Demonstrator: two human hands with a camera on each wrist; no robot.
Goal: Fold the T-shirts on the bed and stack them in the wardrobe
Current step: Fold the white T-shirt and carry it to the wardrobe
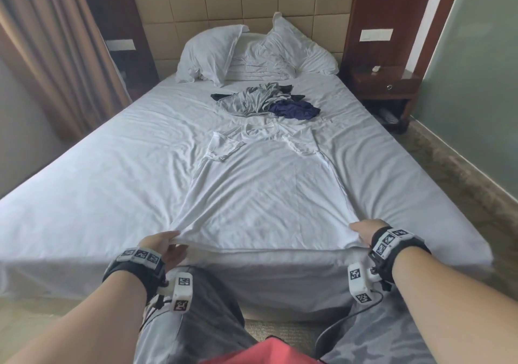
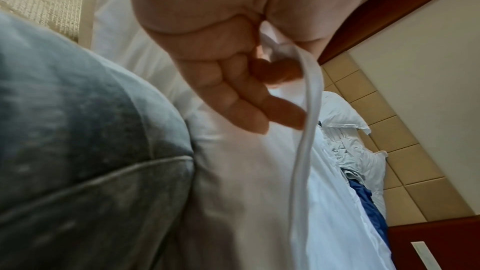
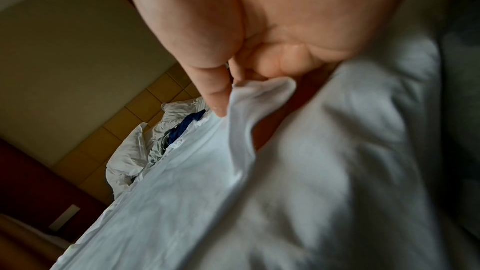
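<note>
A white T-shirt [image 1: 260,184] lies spread flat on the bed, collar toward the pillows, hem at the foot edge. My left hand [image 1: 165,244] pinches the hem's left corner and lifts it a little; the wrist view shows the hem [image 2: 309,94] running past my curled fingers [image 2: 249,110]. At the hem's right corner my right hand [image 1: 361,230] grips the cloth, with the thumb [image 3: 215,94] pressing the white T-shirt's corner [image 3: 259,94]. A crumpled grey T-shirt [image 1: 249,98] and a dark blue T-shirt [image 1: 294,109] lie heaped beyond the collar.
The bed [image 1: 98,167] has a white sheet, and two pillows [image 1: 207,52] lean at the padded headboard. A wooden nightstand [image 1: 386,83] stands to the right, curtains [image 1: 50,55] to the left. Carpet runs along the bed's right side. No wardrobe is in view.
</note>
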